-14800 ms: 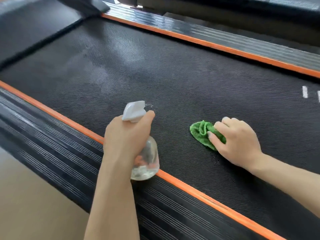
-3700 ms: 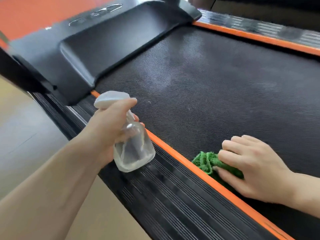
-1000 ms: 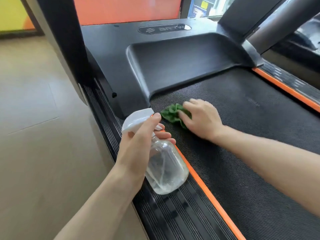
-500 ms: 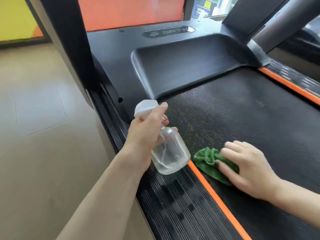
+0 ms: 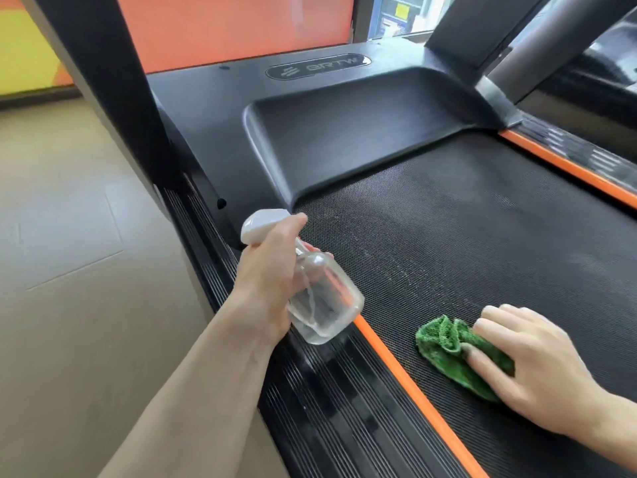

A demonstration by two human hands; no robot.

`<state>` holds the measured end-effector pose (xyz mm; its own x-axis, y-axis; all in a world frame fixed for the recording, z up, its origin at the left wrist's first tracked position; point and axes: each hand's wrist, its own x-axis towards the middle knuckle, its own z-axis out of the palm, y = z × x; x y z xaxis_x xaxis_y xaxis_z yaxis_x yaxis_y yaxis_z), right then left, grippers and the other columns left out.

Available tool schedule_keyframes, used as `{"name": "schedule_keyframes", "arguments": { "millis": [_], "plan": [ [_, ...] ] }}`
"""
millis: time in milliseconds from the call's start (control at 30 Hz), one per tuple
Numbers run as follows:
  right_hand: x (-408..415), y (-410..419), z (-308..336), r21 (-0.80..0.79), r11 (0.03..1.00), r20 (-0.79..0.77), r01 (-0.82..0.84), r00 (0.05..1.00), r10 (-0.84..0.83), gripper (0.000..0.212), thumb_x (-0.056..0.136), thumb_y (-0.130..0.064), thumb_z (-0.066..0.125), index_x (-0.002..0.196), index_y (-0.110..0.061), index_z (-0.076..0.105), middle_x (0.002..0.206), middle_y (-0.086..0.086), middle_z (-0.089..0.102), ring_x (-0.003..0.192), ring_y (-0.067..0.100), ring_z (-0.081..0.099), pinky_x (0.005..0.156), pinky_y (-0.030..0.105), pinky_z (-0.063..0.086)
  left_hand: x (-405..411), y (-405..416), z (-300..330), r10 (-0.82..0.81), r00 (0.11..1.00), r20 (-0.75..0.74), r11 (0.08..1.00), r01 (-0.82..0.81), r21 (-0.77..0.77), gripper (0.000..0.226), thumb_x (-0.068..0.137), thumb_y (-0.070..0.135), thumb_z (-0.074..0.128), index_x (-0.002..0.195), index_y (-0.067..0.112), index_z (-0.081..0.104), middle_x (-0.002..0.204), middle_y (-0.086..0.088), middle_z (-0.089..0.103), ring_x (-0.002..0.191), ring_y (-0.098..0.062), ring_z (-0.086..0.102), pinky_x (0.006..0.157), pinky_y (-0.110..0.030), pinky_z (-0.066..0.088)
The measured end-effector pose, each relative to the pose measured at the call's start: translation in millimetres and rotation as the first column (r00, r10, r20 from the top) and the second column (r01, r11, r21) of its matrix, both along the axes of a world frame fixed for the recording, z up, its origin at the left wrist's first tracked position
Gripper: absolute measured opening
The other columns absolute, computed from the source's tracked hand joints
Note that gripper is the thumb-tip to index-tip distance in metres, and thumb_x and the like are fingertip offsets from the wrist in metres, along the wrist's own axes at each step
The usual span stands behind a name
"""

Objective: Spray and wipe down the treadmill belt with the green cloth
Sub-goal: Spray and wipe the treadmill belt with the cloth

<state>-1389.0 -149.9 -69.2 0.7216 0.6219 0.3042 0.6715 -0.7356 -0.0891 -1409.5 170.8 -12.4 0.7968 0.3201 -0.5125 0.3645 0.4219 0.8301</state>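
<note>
One spray bottle, one green cloth, one treadmill belt. Left hand — centre frame — grips the clear bottle's neck, fingers curled round it, index finger over the white nozzle. Right hand — lower right — presses the bunched cloth onto the belt, fingers nearly straight.

left hand grips clear spray bottle at the neck, index finger on the white nozzle head, bottle tilted, base hanging over the ribbed side rail and orange strip. right hand presses bunched green cloth flat on the black belt, fingers on top, cloth sticking out past fingertips toward the bottle. cloth well apart from the bottle grip, just inside the orange strip. motor cover beyond both hands.
</note>
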Motion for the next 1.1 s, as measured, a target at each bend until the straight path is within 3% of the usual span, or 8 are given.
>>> {"name": "schedule_keyframes", "arguments": {
  "millis": [133,267,433,667,733,833,1000,1100],
  "plan": [
    [9,9,2,-0.004,1.0,0.006,-0.013,1.0,0.013,0.04,0.097,-0.047,0.044,0.069,-0.019,0.047,0.073,-0.012,0.039,0.066,0.019,0.044,0.062,0.039,0.044,-4,-1,-1,0.049,0.999,0.022,0.998,-0.05,0.031,0.034,0.091,0.043,0.074,0.087,0.01,0.069,0.077,-0.009,0.074,0.08,-0.032,0.078,0.094,-0.056,0.061],
    [48,59,2,0.013,1.0,0.012,0.003,1.0,-0.004,0.036,0.095,-0.049,0.045,0.072,-0.021,0.048,0.074,-0.011,0.041,0.071,0.023,0.051,0.068,0.038,0.044,-6,-1,-3,0.099,0.995,0.016,0.995,-0.099,0.007,0.056,0.081,0.05,0.074,0.115,0.006,0.072,0.091,-0.011,0.074,0.08,-0.03,0.074,0.094,-0.055,0.06],
    [106,151,-3,0.01,0.997,0.016,0.07,0.997,-0.07,0.038,0.092,-0.053,0.044,0.081,-0.019,0.057,0.082,0.001,0.059,0.083,0.03,0.059,0.079,0.04,0.045,-10,-3,-4,0.083,0.994,0.065,0.994,-0.088,0.071,0.034,0.088,0.047,0.071,0.081,0.014,0.069,0.08,-0.009,0.073,0.075,-0.027,0.075,0.1,-0.059,0.057],
    [154,225,4,-0.023,0.989,-0.037,0.147,0.988,-0.148,0.037,0.098,-0.049,0.045,0.095,-0.016,0.063,0.101,0.008,0.065,0.102,0.034,0.059,0.088,0.041,0.042,-12,-3,-5,0.136,0.988,0.069,0.988,-0.14,0.059,0.033,0.086,0.048,0.072,0.078,0.016,0.072,0.087,-0.018,0.079,0.088,-0.038,0.078,0.099,-0.06,0.058],
    [138,211,4,-0.025,0.998,-0.061,0.063,0.996,-0.064,0.033,0.096,-0.048,0.046,0.088,-0.019,0.06,0.096,0.006,0.063,0.097,0.034,0.06,0.085,0.04,0.042,-13,-4,-4,0.142,0.988,0.062,0.988,-0.146,0.054,0.032,0.084,0.049,0.073,0.076,0.018,0.073,0.091,-0.017,0.079,0.092,-0.039,0.078,0.099,-0.06,0.058],
    [92,167,4,-0.032,0.992,-0.063,-0.123,0.991,0.12,0.03,0.093,-0.048,0.047,0.076,-0.024,0.048,0.081,-0.002,0.056,0.08,0.027,0.057,0.075,0.038,0.042,-14,-3,-4,0.127,0.988,0.084,0.99,-0.132,0.056,0.032,0.086,0.047,0.072,0.073,0.018,0.072,0.081,-0.011,0.075,0.081,-0.034,0.075,0.099,-0.06,0.058],
    [81,128,8,-0.154,0.905,-0.028,-0.396,0.918,0.397,0.033,0.097,-0.046,0.046,0.079,-0.019,0.053,0.08,-0.004,0.05,0.074,0.021,0.048,0.07,0.034,0.038,-14,-3,-4,0.109,0.992,0.071,0.993,-0.112,0.044,0.035,0.082,0.05,0.071,0.073,0.017,0.071,0.079,-0.01,0.074,0.078,-0.031,0.071,0.098,-0.063,0.057],
    [112,162,6,-0.141,0.937,0.033,-0.32,0.944,0.328,0.032,0.096,-0.045,0.047,0.081,-0.018,0.054,0.083,0.002,0.054,0.077,0.027,0.053,0.071,0.038,0.041,-10,-4,-5,0.135,0.989,0.055,0.99,-0.138,0.038,0.033,0.079,0.05,0.074,0.076,0.018,0.072,0.077,-0.006,0.074,0.084,-0.031,0.075,0.099,-0.061,0.057]
  ]
}}
